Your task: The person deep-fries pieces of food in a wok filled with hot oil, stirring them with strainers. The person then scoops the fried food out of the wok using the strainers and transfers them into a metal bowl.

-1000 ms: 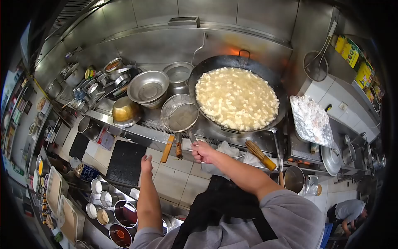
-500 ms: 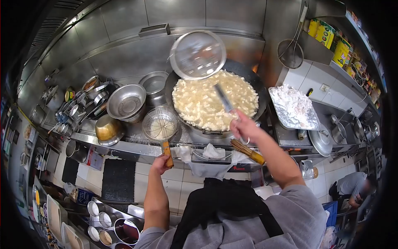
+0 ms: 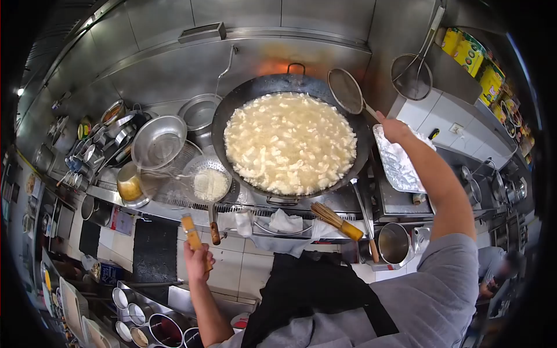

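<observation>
My left hand [image 3: 198, 262] is closed round the flat wooden handle [image 3: 191, 232] of a wire skimmer, whose head is smeared by motion. My right hand [image 3: 394, 129] grips the handle of a round mesh strainer [image 3: 345, 91], tilted over the right rim of a large black wok [image 3: 223, 101]. Pale chunks [image 3: 290, 145] in bubbling liquid fill the wok. Left of it rests a perforated ladle [image 3: 200, 165] with a brown handle, holding small white bits [image 3: 210, 184]. A foil-lined tray [image 3: 413, 184] with a white floury heap lies beyond my right forearm.
A bamboo brush [image 3: 336, 221] and a long-handled tool [image 3: 364, 214] lie at the front edge. Metal bowls [image 3: 159, 142] and a brass-coloured pot [image 3: 132, 184] stand left. Another strainer [image 3: 412, 75] hangs right. A person [image 3: 496, 269] is at far right.
My right hand has swung the mesh strainer from the wok's back left across to its right rim. My left hand has drawn the wire skimmer left and back from the perforated ladle.
</observation>
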The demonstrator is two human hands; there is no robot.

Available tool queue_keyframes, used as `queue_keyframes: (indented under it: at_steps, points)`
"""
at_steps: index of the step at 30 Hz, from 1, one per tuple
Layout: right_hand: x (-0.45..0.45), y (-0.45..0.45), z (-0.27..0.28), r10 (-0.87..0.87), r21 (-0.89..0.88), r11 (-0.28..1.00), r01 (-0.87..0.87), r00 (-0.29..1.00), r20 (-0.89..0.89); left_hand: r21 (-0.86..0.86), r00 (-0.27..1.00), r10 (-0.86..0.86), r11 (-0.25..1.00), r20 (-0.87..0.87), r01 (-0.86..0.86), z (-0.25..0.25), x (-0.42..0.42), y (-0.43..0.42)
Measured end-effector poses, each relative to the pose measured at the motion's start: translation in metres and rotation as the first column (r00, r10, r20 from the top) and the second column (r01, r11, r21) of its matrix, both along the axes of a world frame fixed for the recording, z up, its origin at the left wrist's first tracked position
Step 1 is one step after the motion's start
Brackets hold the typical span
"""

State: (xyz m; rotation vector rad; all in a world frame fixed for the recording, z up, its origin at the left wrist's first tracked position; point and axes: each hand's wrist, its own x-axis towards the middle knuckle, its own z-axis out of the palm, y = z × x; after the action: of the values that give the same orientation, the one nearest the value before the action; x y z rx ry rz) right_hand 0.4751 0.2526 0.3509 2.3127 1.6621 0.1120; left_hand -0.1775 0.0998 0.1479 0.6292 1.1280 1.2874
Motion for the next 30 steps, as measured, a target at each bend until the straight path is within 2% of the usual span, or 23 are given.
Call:
queue_keyframes:
  at_steps: [1,2,3,4,5,6,8,10,11,12,13,14,15,16,18,19,21,22,25,29,30]
  points:
    - [0.011,0.009,-0.001,0.080,-0.053,0.995,-0.080,0.997,0.006,-0.013,0.996,0.037,0.999,-0.084,-0.038,0.020,0.006,-0.003]
    - [-0.002,0.003,0.036,-0.067,-0.172,0.985,0.025,0.967,-0.246,0.024,0.990,0.036,0.999,-0.135,-0.033,0.039,0.011,-0.002]
    - [0.012,0.011,0.045,-0.176,-0.329,0.942,0.068,0.934,-0.310,0.066,0.982,0.024,0.998,-0.188,-0.012,0.059,0.011,0.000]
    - [0.029,0.016,0.050,-0.265,-0.409,0.909,0.080,0.870,-0.417,0.059,0.981,0.035,0.998,-0.189,-0.024,0.077,0.021,0.005]
    - [0.045,0.024,0.053,-0.353,-0.486,0.870,0.078,0.788,-0.504,0.060,0.960,0.034,0.998,-0.277,-0.018,0.095,0.036,0.011]
    - [0.059,0.032,0.049,-0.341,-0.489,0.870,0.063,0.794,-0.503,0.060,0.931,0.033,0.998,-0.364,-0.012,0.107,0.051,0.021]
    - [0.077,0.049,0.027,-0.559,-0.658,0.753,0.007,0.534,-0.634,0.082,0.906,0.018,0.996,-0.424,0.019,0.111,0.073,0.044]
    - [0.076,0.064,-0.014,-0.607,-0.666,0.744,-0.048,0.368,-0.704,0.089,0.838,-0.033,0.991,-0.545,0.096,0.115,0.097,0.072]
    - [0.072,0.073,-0.041,-0.634,-0.665,0.737,-0.123,0.216,-0.743,0.067,0.792,-0.060,0.990,-0.607,0.126,0.117,0.106,0.085]
    - [0.060,0.079,-0.064,-0.637,-0.640,0.755,-0.147,0.071,-0.768,0.104,0.689,-0.016,0.986,-0.724,0.132,0.098,0.110,0.107]
    - [0.045,0.077,-0.079,-0.587,-0.575,0.790,-0.214,0.006,-0.809,0.127,0.588,0.015,0.981,-0.809,0.150,0.093,0.119,0.122]
    - [0.035,0.083,-0.100,-0.591,-0.524,0.784,-0.332,-0.140,-0.795,0.148,0.474,0.054,0.975,-0.879,0.163,0.088,0.128,0.137]
    - [0.007,0.080,-0.106,-0.542,-0.473,0.822,-0.318,-0.180,-0.821,0.163,0.376,0.086,0.971,-0.923,0.178,0.096,0.143,0.149]
    - [-0.005,0.079,-0.128,-0.461,-0.346,0.870,-0.350,-0.331,-0.823,0.162,0.374,0.089,0.972,-0.923,0.168,0.102,0.155,0.160]
    - [-0.045,0.076,-0.144,-0.384,-0.315,0.920,-0.232,-0.382,-0.840,-0.027,0.340,-0.086,0.984,-0.936,0.174,0.115,0.174,0.179]
    - [-0.059,0.075,-0.147,-0.380,-0.305,0.920,-0.244,-0.381,-0.843,-0.017,0.338,-0.072,0.987,-0.938,0.162,0.127,0.185,0.184]
    - [-0.080,0.068,-0.153,-0.330,-0.287,0.944,-0.164,-0.483,-0.811,-0.225,0.574,-0.260,0.965,-0.776,0.134,0.149,0.206,0.186]
    - [-0.088,0.060,-0.151,-0.328,-0.278,0.945,-0.173,-0.481,-0.813,-0.149,0.504,-0.197,0.980,-0.841,0.135,0.143,0.209,0.188]
    - [-0.101,0.025,-0.142,-0.278,-0.268,0.958,-0.099,-0.542,-0.793,-0.076,0.459,-0.136,0.986,-0.878,0.148,0.100,0.204,0.204]
    - [-0.110,-0.015,-0.135,-0.211,-0.241,0.970,-0.019,-0.555,-0.804,-0.085,0.501,-0.173,0.978,-0.848,0.193,0.104,0.205,0.181]
    - [-0.112,-0.024,-0.135,-0.181,-0.221,0.975,0.002,-0.567,-0.803,-0.058,0.467,-0.160,0.973,-0.870,0.225,0.104,0.205,0.174]
